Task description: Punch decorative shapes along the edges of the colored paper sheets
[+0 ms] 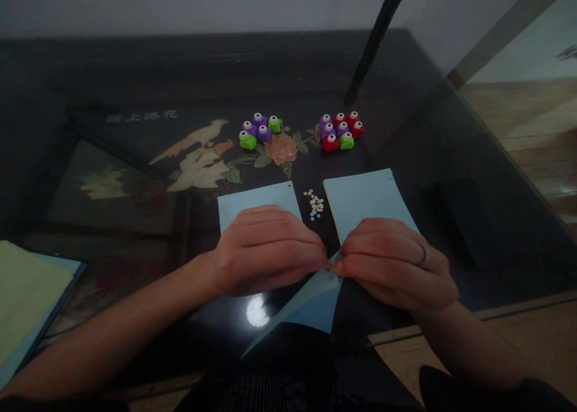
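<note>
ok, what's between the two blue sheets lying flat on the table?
A scatter of tiny star-shaped pieces on the dark tabletop, just beyond the held blue sheet. Shows in the head view.

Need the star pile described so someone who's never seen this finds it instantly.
On the dark glossy table, find two light-blue papers lying partly behind the left hand and right hand. The star pile sits in the gap between those papers. Its pieces are tiny, pale and star-shaped, unlike the chunkier, brightly coloured, eye-topped figures farther back.
</note>
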Demonstrator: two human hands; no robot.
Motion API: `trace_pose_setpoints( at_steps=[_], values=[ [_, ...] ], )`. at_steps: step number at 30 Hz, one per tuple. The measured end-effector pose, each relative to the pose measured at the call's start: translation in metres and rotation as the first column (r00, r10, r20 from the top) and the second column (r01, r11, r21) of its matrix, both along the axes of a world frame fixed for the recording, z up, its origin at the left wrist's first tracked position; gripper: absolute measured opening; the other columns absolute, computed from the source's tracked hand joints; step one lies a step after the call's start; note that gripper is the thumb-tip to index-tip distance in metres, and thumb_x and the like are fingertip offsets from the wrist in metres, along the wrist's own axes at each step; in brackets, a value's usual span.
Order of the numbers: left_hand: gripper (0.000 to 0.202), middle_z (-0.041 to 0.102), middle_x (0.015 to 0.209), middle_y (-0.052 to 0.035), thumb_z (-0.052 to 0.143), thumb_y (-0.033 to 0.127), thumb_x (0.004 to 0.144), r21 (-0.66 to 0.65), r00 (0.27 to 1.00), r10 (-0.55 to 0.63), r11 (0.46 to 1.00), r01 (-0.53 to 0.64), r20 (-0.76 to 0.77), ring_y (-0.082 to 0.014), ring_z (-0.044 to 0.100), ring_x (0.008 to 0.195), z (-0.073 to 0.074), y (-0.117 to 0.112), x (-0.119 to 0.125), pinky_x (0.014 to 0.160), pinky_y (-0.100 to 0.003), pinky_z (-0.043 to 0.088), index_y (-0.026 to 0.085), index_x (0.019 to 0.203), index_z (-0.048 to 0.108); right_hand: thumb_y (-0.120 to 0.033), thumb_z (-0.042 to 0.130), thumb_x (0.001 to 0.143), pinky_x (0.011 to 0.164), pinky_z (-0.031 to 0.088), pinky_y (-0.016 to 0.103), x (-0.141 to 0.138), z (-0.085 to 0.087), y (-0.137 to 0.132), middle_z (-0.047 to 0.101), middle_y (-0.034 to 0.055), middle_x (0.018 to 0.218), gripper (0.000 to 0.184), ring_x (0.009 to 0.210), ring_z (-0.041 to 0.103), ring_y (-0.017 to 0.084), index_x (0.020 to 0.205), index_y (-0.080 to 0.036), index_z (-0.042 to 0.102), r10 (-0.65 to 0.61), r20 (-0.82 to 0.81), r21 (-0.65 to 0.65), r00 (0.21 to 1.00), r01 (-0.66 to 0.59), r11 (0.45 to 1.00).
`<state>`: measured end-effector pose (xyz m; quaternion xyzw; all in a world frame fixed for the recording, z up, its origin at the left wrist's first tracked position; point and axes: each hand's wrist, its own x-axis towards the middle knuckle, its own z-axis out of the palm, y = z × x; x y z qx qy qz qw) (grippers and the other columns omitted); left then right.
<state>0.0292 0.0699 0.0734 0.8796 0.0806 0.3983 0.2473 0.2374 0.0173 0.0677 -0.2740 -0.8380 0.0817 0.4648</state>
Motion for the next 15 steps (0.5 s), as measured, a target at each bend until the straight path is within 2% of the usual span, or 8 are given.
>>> trace_pose_setpoints(
  at_steps=[4,6,9,11,13,15],
  values=[
    [0.009,0.074,0.082,-0.009,0.062,0.009,0.084,-0.086,0.999,-0.012,0.996,0.015,0.036,-0.0171,0.069,0.077,-0.002,0.0,0.0,0.07,-0.028,0.055,0.015,0.089,0.066,-0.007,0.06,0.083,0.065,0.055,0.025,0.0,-0.001,0.004,0.068,0.0054,0.076,0.009,0.073,0.064,0.013,0.087,-0.012,0.066,0.036,-0.086,0.025,0.996,-0.034,0.999],
    [0.011,0.074,0.083,-0.0066,0.062,0.009,0.084,-0.147,0.999,0.024,0.989,-0.017,0.043,-0.0156,0.069,0.076,-0.005,0.0,0.001,0.07,-0.027,0.055,0.017,0.089,0.066,-0.008,0.061,0.083,0.065,0.055,0.026,0.0,0.0,0.005,0.068,0.0057,0.077,0.009,0.074,0.064,0.013,0.087,-0.014,0.066,0.033,-0.081,0.007,0.996,-0.032,0.999],
    [0.009,0.073,0.082,-0.0033,0.063,0.012,0.084,-0.256,0.988,0.153,0.956,-0.146,0.009,-0.0142,0.068,0.075,-0.013,0.003,0.002,0.07,-0.025,0.054,0.019,0.087,0.066,-0.01,0.06,0.083,0.067,0.056,0.027,0.001,0.003,0.007,0.07,0.0082,0.083,0.009,0.078,0.066,0.015,0.086,-0.015,0.066,0.063,-0.074,-0.044,0.995,-0.066,0.997],
    [0.006,0.072,0.079,-0.0019,0.063,0.014,0.083,-0.306,0.966,0.248,0.917,-0.257,-0.069,-0.0131,0.066,0.071,-0.02,0.008,0.005,0.067,-0.024,0.052,0.018,0.083,0.067,-0.009,0.058,0.084,0.07,0.056,0.028,0.002,0.006,0.008,0.072,0.0104,0.087,0.01,0.082,0.068,0.016,0.087,-0.015,0.065,0.133,-0.082,-0.099,0.988,-0.141,0.985],
    [0.004,0.071,0.076,-0.0006,0.065,0.015,0.082,-0.321,0.935,0.311,0.879,-0.352,-0.172,-0.0118,0.063,0.066,-0.028,0.017,0.008,0.064,-0.022,0.05,0.016,0.08,0.067,-0.007,0.055,0.084,0.072,0.056,0.028,0.002,0.009,0.009,0.073,0.0114,0.086,0.012,0.083,0.069,0.016,0.089,-0.013,0.064,0.213,-0.112,-0.154,0.971,-0.228,0.961],
    [0.003,0.07,0.075,0.0004,0.065,0.015,0.082,-0.295,0.903,0.328,0.866,-0.404,-0.276,-0.0117,0.062,0.066,-0.036,0.027,0.013,0.064,-0.022,0.048,0.016,0.08,0.068,-0.007,0.054,0.085,0.07,0.056,0.027,0.002,0.01,0.009,0.074,0.011,0.084,0.013,0.081,0.07,0.015,0.092,-0.013,0.063,0.253,-0.15,-0.196,0.956,-0.279,0.94]
  ],
)
